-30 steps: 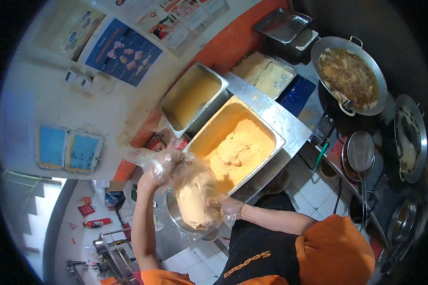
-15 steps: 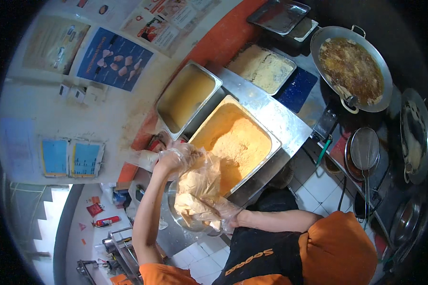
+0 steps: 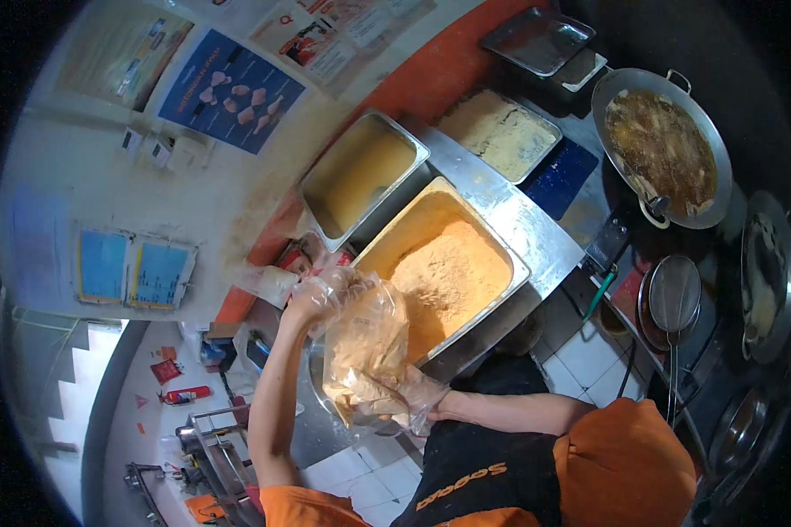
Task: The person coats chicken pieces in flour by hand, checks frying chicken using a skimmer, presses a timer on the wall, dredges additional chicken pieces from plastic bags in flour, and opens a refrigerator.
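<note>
A clear plastic bag with lumpy, pale orange, flour-like contents hangs between my hands. My left hand, in a clear disposable glove, is closed on its upper end. Lower down, my right hand, gloved the same way, grips the bag's side near the bottom; its fingers are partly hidden. Beneath the bag is a metal bowl, mostly covered by it. Right beside the bag stands a deep steel pan heaped with orange-tinted flour.
Beyond the flour is a steel pan of cloudy yellowish liquid. Farther right lie a tray of pale flour and a blue board. A wok of frying oil stands at the far right, with a long-handled strainer nearer me.
The bag has swung more upright, and its contents have settled lower and look flatter. Both hands keep their hold. The whole view has shifted slightly.
</note>
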Motion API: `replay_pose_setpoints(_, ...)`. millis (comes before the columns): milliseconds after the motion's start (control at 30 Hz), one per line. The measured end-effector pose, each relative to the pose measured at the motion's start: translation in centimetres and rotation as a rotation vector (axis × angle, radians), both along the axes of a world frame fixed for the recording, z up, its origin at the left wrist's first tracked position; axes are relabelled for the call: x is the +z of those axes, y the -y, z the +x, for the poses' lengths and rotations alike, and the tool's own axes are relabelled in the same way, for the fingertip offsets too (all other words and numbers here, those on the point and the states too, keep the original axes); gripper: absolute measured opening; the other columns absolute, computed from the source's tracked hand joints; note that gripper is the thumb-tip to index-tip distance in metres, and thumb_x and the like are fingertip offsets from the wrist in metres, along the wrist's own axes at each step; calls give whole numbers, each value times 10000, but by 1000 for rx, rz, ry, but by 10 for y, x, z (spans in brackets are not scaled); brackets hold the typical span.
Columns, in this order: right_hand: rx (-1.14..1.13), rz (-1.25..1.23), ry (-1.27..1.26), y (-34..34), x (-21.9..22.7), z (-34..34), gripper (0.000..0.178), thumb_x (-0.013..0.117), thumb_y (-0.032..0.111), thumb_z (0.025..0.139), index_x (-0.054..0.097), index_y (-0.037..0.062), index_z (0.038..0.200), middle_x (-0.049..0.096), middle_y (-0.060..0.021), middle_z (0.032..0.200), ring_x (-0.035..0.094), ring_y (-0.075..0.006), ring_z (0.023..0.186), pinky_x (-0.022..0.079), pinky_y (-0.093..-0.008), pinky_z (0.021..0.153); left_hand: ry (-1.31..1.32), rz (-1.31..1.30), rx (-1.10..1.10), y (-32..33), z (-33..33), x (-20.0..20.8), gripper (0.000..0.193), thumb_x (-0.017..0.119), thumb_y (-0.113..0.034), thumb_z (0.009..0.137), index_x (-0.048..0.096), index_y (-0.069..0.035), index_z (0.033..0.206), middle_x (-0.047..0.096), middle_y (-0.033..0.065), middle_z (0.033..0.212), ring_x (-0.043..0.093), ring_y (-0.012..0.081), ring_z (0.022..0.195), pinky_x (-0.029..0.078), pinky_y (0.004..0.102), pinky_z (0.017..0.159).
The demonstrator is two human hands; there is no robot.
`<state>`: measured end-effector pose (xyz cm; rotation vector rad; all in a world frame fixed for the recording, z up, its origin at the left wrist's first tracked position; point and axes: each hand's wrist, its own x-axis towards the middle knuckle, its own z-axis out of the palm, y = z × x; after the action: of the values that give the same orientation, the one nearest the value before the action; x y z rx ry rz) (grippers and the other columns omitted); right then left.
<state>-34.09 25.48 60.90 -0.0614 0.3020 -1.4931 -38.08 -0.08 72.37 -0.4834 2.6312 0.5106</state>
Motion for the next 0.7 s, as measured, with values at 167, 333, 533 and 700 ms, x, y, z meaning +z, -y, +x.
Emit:
replay_pose_setpoints(167, -109, 38, -549, 13, -16, -1, 744, 860, 350, 880, 515, -39, 1413, 677, -147, 1316, 699, -237, 1142, 602, -346, 951, -122, 186, 133, -4, 27, 29, 191, 638, -170, 1003, 690, 1, 1069, 676, 132, 930, 617, 224, 835, 517, 360, 761)
replay_pose_setpoints(333, -174, 71, -1268, 14, -8, -18, 1010, 952, 491, 704, 493, -69, 1408, 636, -249, 1337, 637, -320, 1242, 520, -402, 1083, -428, 158, -26, -14, 90, 75, 171, 586, -107, 995, 555, -23, 849, 445, 88, 721, 460, 201, 653, 427, 336, 622)
replay_pose_setpoints(533, -217, -259, -1584, 27, 63, -76, 1018, 953, 398, 660, 461, -1, 1457, 591, -194, 1358, 576, -357, 1289, 465, -439, 1121, -794, 159, 7, 5, 186, 70, 67, 634, -90, 978, 654, -28, 995, 579, 99, 787, 580, 207, 720, 489, 340, 678)
replay_pose_setpoints(700, -147, -397, -1959, 81, 112, -58, 981, 973, 306, 636, 497, 53, 1456, 569, -157, 1361, 556, -348, 1283, 441, -427, 1120, -1026, -182, 82, 16, 266, 61, 95, 644, -89, 962, 670, -45, 1042, 685, 102, 873, 687, 259, 820, 528, 351, 741)
